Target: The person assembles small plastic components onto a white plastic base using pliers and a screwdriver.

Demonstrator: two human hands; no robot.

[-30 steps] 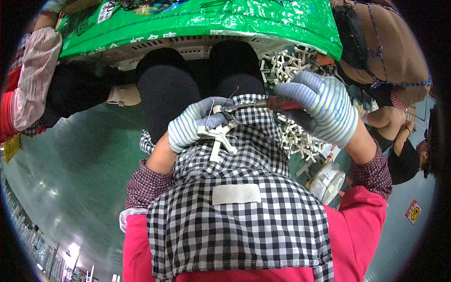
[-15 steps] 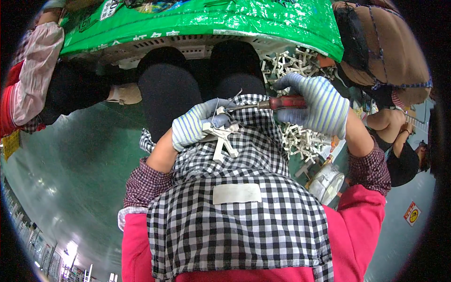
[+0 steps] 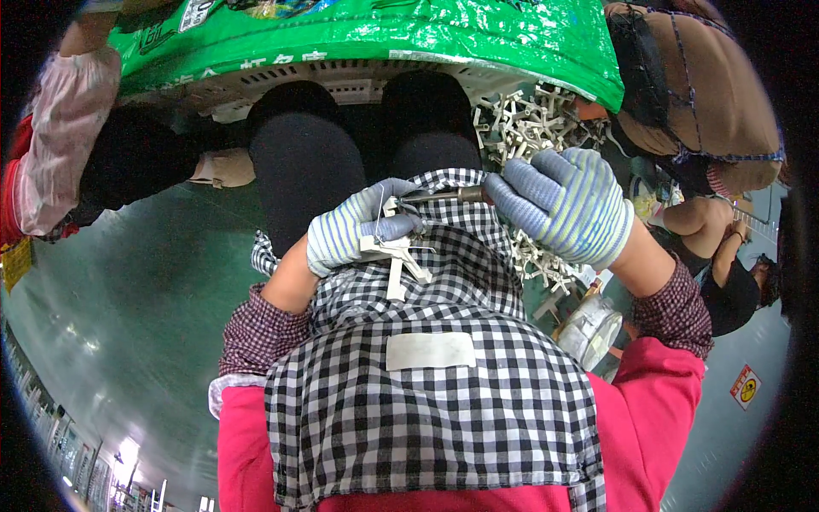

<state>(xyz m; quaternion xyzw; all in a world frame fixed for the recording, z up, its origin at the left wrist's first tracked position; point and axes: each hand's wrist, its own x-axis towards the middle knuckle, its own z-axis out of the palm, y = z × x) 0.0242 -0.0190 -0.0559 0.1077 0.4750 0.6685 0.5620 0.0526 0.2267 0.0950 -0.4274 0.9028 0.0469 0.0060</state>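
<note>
My left hand [image 3: 343, 232], in a striped knit glove, is closed on a white branched plastic piece [image 3: 397, 275] above my lap. A thin wire loop runs round the piece by the fingertips. My right hand [image 3: 573, 209], gloved alike, is wrapped round a screwdriver [image 3: 467, 195] whose handle is now mostly hidden by the fingers. Its metal shaft points left, and the tip reaches the top of the white piece next to my left fingers. Whether the tip touches the piece or the wire I cannot tell.
Many white plastic pieces [image 3: 546, 119] lie heaped right of my knees. A green plastic sack [image 3: 367, 43] covers a pale crate [image 3: 281, 81] ahead. Nearby are a clear round container [image 3: 590, 331], a co-worker's pink sleeve [image 3: 72, 141] at left and people at right.
My right hand has turned over the screwdriver, its fingers now covering the red handle that showed before. The white piece and my left hand have shifted slightly left.
</note>
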